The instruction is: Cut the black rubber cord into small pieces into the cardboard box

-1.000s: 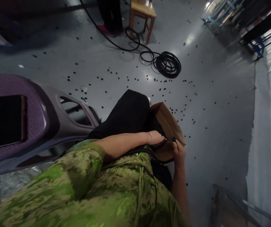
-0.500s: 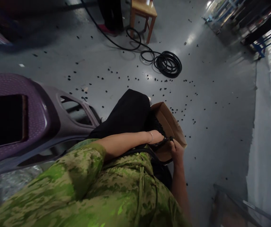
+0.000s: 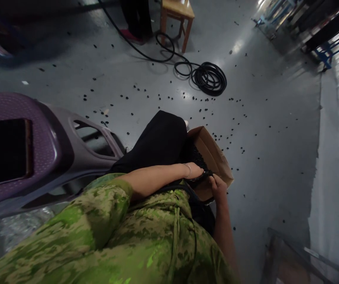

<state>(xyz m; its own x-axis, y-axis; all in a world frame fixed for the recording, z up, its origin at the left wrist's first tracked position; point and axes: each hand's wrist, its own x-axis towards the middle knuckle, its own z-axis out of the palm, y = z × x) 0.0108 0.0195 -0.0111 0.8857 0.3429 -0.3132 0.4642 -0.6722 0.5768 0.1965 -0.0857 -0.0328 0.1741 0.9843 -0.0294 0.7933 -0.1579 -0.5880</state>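
A brown cardboard box rests against my lap, partly filled with small black pieces. My left hand, with a bracelet at the wrist, lies at the box's near edge on a thin black cable. My right hand is closed on the end of the same cable just beside the left hand, over the box opening. My fingers are mostly hidden, so how the left hand grips is unclear. My green patterned sleeve fills the foreground.
A purple plastic chair stands at my left. Several small black pieces are scattered over the grey floor. A coiled black hose lies near a wooden chair, where another person's legs stand. White material lines the right side.
My right hand has moved slightly left toward the left hand, bringing the cable end closer to the box. The left arm has stayed in place.
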